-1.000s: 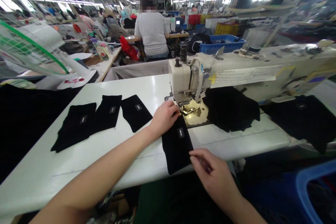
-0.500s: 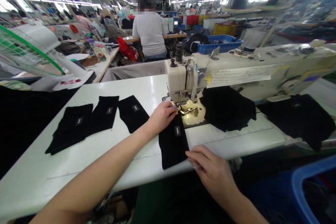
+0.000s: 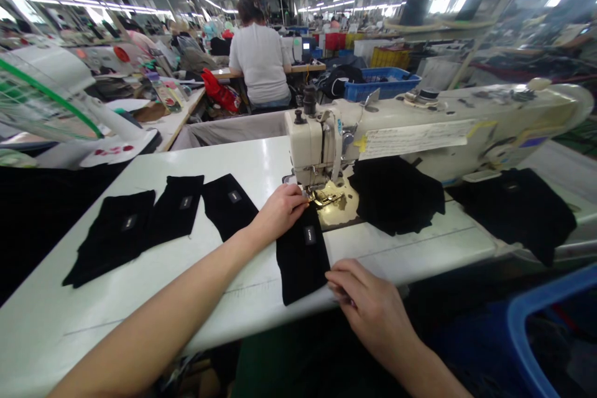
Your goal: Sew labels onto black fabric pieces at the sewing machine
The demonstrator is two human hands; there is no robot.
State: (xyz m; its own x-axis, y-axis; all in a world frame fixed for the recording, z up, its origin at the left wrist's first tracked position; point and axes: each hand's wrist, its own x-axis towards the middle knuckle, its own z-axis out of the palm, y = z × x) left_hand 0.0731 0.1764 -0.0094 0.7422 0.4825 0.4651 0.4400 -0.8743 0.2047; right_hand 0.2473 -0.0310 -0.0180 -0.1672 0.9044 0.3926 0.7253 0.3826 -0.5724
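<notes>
A black fabric piece (image 3: 301,264) with a small label lies on the white sewing table (image 3: 247,311), its far end by the presser foot of the sewing machine (image 3: 305,143). My left hand (image 3: 284,206) is closed on that far end, beside the needle area. With fingers pinched, my right hand (image 3: 361,289) grips the near right corner at the table's front edge. Left of my left hand lie three more labelled black pieces (image 3: 228,214), (image 3: 173,214), (image 3: 109,239). Under the machine arm sits a black fabric pile (image 3: 396,199).
More black fabric (image 3: 517,208) lies at the right end of the table. A blue basket (image 3: 517,329) stands low at the right front. A white and green fan (image 3: 51,87) is at the left. Beyond the table a person in a white shirt (image 3: 259,65) sits facing away.
The whole view has shifted slightly, so table and machine appear a little further left. Both hands keep their hold on the black piece, with hardly any movement relative to the machine.
</notes>
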